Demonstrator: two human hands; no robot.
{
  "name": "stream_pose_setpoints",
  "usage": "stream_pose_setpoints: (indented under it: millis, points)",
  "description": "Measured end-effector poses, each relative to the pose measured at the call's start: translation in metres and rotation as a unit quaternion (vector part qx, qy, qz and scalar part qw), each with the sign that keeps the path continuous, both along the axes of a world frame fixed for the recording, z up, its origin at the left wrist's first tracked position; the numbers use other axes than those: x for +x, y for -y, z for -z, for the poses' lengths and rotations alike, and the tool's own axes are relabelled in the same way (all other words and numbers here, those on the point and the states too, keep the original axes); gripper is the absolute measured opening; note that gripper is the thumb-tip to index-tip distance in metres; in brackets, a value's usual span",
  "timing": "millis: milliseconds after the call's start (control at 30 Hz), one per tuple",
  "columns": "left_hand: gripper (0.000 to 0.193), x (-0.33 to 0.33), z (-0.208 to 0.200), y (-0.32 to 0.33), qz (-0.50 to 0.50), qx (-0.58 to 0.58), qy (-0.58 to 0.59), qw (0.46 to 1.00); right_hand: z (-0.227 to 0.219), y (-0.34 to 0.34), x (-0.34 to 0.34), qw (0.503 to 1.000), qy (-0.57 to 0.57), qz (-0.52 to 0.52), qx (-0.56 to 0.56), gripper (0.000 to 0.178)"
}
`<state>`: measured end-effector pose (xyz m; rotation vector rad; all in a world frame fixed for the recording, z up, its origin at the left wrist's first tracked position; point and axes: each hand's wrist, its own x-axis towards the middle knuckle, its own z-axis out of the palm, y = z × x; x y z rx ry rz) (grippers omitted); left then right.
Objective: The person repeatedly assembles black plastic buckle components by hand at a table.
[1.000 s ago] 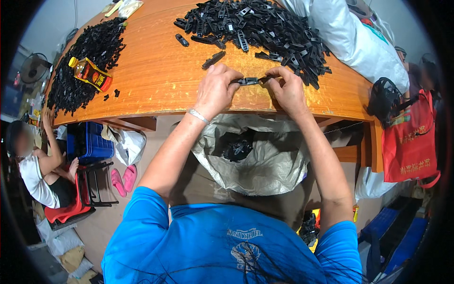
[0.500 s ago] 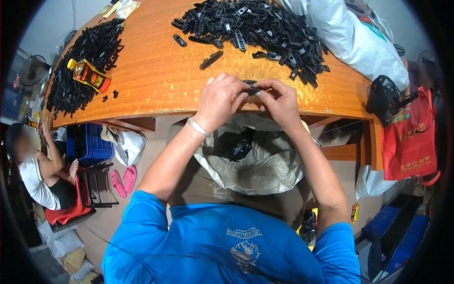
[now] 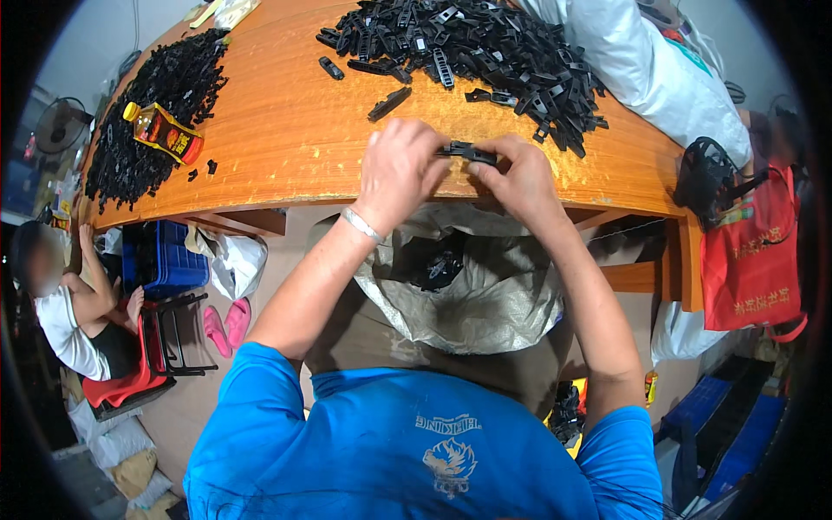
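"Compared with half a second ago, what has moved?"

"Both hands; the left hand [image 3: 403, 169] and the right hand [image 3: 524, 178] sit slightly farther from the near edge, and their fingertips are wider apart; more of the black piece [image 3: 472, 152] shows between them."

"How is each hand set?"

"Right one pinches the piece's right end, thumb below and fingers above; left one is curled at the other end, its fingertips blurred; whether it grips or only touches, I cannot tell."

"And where is the piece?"

"Between the two hands, over the near part of the wooden surface [image 3: 286, 113]; whether it touches the wood, I cannot tell."

"What lies about it?"

"Just beyond the left hand, one loose part [image 3: 390, 103]; past that, a big heap [image 3: 468, 52] of black parts, with a white bag [image 3: 637, 78] beside it on the right; at the left end, a second heap [image 3: 173, 78] of smaller black bits, a yellow-capped bottle [image 3: 165, 134] lying on it."

"Below the edge?"

"A pale sack [image 3: 468, 321], open at the top, with dark parts [image 3: 440, 269] inside; to the left, a blue crate [image 3: 165, 269], pink slippers [image 3: 227, 327] on the floor, and another person [image 3: 61, 334] seated on a red chair [image 3: 121, 390]; to the right, a red bag [image 3: 750, 269] by the surface's corner."
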<state>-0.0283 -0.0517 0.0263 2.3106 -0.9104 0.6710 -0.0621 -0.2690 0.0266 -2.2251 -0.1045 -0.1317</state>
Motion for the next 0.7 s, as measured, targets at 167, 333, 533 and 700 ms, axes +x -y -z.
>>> stream_pose_setpoints:
  millis: [167,333,533,700]
  points:
    - [0.025,0.022,0.017,-0.003,-0.044,-0.002,-0.101,0.994,0.007,-0.002,0.019,0.987,0.113,0.021,-0.11,0.026]
    - [0.018,0.027,0.027,-0.004,-0.023,-0.023,-0.119,0.992,0.008,0.008,0.03,0.988,0.082,0.0,-0.131,0.026]
    - [0.017,0.031,0.028,-0.003,-0.001,-0.033,-0.118,0.992,0.003,0.026,0.054,0.983,0.049,-0.112,-0.134,0.03]
    - [0.017,0.028,0.027,-0.002,-0.019,-0.046,-0.129,0.99,0.008,0.014,0.05,0.982,0.1,-0.095,-0.132,0.03]
